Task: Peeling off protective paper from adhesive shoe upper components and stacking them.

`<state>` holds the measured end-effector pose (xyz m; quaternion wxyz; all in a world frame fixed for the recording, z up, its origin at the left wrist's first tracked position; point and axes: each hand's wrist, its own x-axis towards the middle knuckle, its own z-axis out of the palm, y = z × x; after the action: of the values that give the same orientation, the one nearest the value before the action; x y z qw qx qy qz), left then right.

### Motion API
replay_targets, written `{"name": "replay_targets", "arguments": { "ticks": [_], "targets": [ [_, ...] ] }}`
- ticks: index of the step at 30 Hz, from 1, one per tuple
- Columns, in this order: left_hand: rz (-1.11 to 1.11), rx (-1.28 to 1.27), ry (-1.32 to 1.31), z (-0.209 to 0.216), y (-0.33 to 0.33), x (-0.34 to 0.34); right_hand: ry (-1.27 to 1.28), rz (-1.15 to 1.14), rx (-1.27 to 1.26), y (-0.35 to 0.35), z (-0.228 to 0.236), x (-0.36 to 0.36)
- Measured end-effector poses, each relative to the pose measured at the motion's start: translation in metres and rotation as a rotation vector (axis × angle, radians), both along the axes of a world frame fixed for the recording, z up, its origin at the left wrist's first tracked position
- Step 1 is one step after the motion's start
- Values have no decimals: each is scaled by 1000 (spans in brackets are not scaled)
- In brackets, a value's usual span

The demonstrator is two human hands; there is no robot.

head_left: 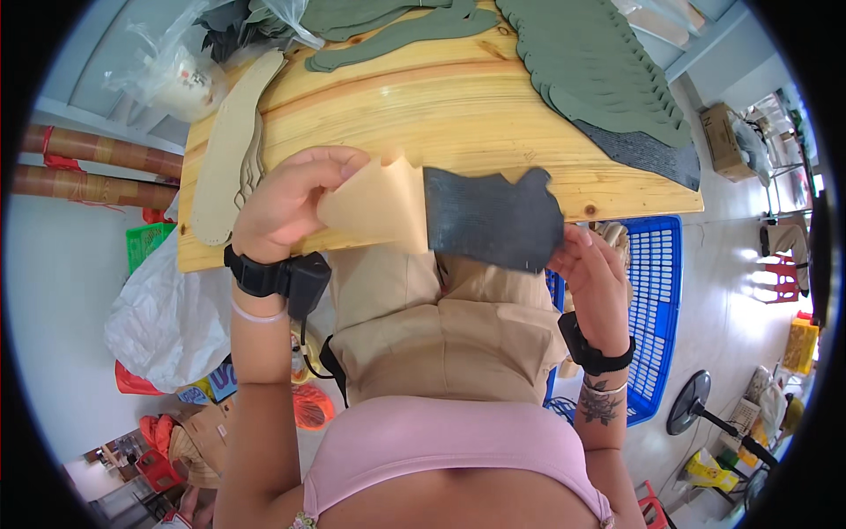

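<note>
Between my hands, at the near edge of the table, a thin tan paper-like sheet [379, 204] meets a dark ribbed cut piece [489, 216] along an upright line. The sheet bends up toward my left hand [295, 194], whose thumb and fingers pinch its left end. On the other side, my right hand [590, 264] grips the lower right corner of the dark piece. Whether the two layers are joined along that line I cannot tell. Left of my left hand lies a stack of long beige cut pieces [231, 145].
A tall fanned stack of green cut pieces [599, 75] covers the wooden table's [397, 106] far right, over a dark ribbed sheet [643, 154]. More green pieces [401, 44] lie at the back. A blue basket [656, 309] stands by my right arm, a white bag [167, 309] at the left.
</note>
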<state>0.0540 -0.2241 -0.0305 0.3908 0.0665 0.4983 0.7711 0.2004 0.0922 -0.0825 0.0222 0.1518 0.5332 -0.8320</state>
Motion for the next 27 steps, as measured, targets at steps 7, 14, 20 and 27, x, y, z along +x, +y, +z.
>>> {"name": "replay_targets", "arguments": {
  "ticks": [7,14,20,27],
  "targets": [
    [-40,19,-35,-14,-7,-2,-13,-46,103,-1,-5,6],
    [-108,64,-38,-6,-4,4,31,39,78,2,-13,3],
    [366,-66,188,6,7,7,238,-220,-414,13,5,18],
    [343,39,245,2,32,23,584,-223,-722,104,-3,67]
  ]
}}
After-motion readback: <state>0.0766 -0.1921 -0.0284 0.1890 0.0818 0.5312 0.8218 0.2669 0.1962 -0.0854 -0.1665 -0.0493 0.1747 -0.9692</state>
